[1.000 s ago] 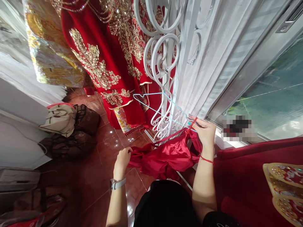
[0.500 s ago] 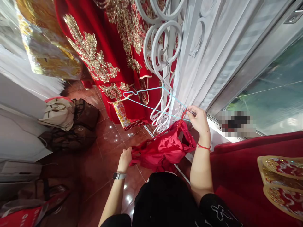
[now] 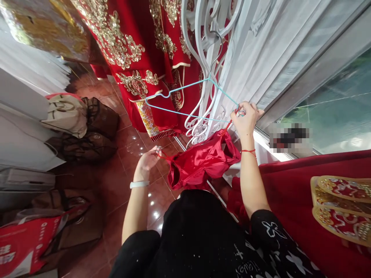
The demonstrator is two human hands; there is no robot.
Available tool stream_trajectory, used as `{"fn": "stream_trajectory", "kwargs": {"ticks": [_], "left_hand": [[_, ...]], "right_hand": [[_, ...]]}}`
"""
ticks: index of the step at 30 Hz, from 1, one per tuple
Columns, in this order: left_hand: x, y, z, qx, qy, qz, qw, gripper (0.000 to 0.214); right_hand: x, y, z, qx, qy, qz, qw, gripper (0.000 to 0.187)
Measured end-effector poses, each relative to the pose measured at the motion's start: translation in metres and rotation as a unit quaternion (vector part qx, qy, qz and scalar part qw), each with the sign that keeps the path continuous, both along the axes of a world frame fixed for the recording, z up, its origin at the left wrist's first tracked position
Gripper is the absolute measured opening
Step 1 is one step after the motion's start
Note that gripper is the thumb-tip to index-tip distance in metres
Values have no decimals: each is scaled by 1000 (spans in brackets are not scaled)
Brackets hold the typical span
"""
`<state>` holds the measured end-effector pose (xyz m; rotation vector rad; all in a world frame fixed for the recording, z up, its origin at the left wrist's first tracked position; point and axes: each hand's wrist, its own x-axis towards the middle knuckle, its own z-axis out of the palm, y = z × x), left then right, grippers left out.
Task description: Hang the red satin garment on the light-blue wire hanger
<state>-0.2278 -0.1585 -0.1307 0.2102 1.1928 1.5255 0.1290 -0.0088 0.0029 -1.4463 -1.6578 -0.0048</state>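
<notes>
- Fingers (image 3: pixel 249 109) of my right hand (image 3: pixel 246 121) are closed around the tip of the light-blue wire hanger (image 3: pixel 185 103) and a thin red strap (image 3: pixel 231 123); the hand hides how the strap sits on the wire, so I can't tell that part.
- Left hand (image 3: pixel 146 162) is closed in a pinch on a second red strap (image 3: pixel 164 155), out over the tile floor (image 3: pixel 139 200).
- Red satin garment (image 3: pixel 205 158) sags between both straps, below my hands and just beside the white window ledge (image 3: pixel 261 148).
- Hanger hook (image 3: pixel 217 46) sits on the white metal scrollwork (image 3: pixel 203 23), and the wire triangle tilts toward my right hand.
- Handling: satin looks slippery, so a firm pinch on each strap seems best, with the wire steadied at its tip because thin wire flexes.
- Edges: right hand is tight against the white curtain (image 3: pixel 246 65) and near the window frame (image 3: pixel 319 65), so there's little room that side.
- Open room: more space on my left, above the floor, toward the dark woven bag (image 3: pixel 101 117).
- Watch out: gold-sequinned red gown (image 3: pixel 116 38) hangs just behind the hanger, and its beading could snag wire or satin.
</notes>
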Motion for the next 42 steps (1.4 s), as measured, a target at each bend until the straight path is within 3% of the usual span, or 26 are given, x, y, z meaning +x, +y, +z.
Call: {"fn": "stream_trajectory", "kwargs": {"ticks": [3,6,11,15,18,21,25,28,29,31,34,36,38,40,42], "left_hand": [[-15,6,37,35,38,45,998,32],[-19,15,79,141,121,70,980,54],[2,50,146,223,213,-23,951,81],[21,79,167,250,223,-93,938,82],[34,91,166,244,275,-105,924,73],[47,88,164,232,384,-121,886,65],[55,57,159,253,543,-102,794,66],[48,22,134,234,669,-75,702,61],[44,12,122,211,703,-117,669,55],[36,-3,95,137,734,-259,612,37],[26,-16,66,14,742,-381,551,16],[23,-21,62,6,743,-388,545,14],[22,-26,68,41,742,-352,570,6],[22,-29,77,70,730,-285,618,7],[23,-29,83,74,697,-201,685,5]], "right_hand": [[13,12,6,-2,-24,10,1000,11],[27,20,21,-10,-60,15,998,11],[39,23,39,-9,-82,54,995,11],[37,19,35,1,-75,68,995,10],[32,20,29,-1,-54,80,995,13],[28,22,26,-10,-38,86,996,16],[27,18,24,2,-24,75,997,9],[18,2,15,51,14,31,998,23],[11,-4,10,76,36,19,996,23],[-13,-18,0,108,66,43,991,19],[-68,-32,-13,56,31,201,977,27],[-108,-36,-17,8,-17,275,961,38],[-142,-37,-20,-37,-40,304,951,50],[-164,-37,-23,-76,-41,315,945,51],[-172,-37,-26,-93,-28,315,944,39]]}}
